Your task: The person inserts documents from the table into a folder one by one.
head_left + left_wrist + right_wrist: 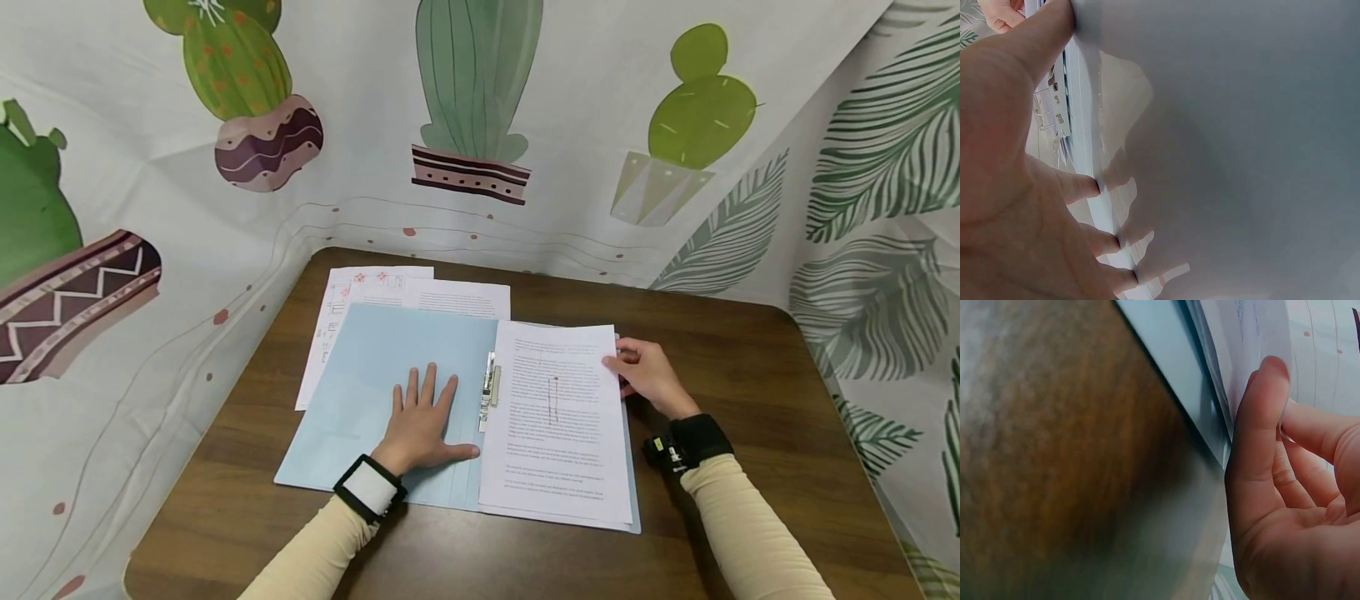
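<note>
A light blue folder (375,367) lies open on a brown wooden table (750,350). My left hand (422,421) presses flat on its left flap (1241,156), fingers spread and straight. A metal clip (489,390) runs along the spine, also seen as the clip (1054,112) beside my thumb. A stack of printed sheets (558,417) fills the right half. My right hand (648,375) pinches the right edge of the top sheets (1254,337), thumb on top and fingers curled underneath.
Two loose printed pages (375,287) lie under the folder's far left corner. A cloth backdrop (480,125) printed with cacti and leaves closes in the table at the back and both sides. Bare tabletop (1054,456) shows to the right of the folder.
</note>
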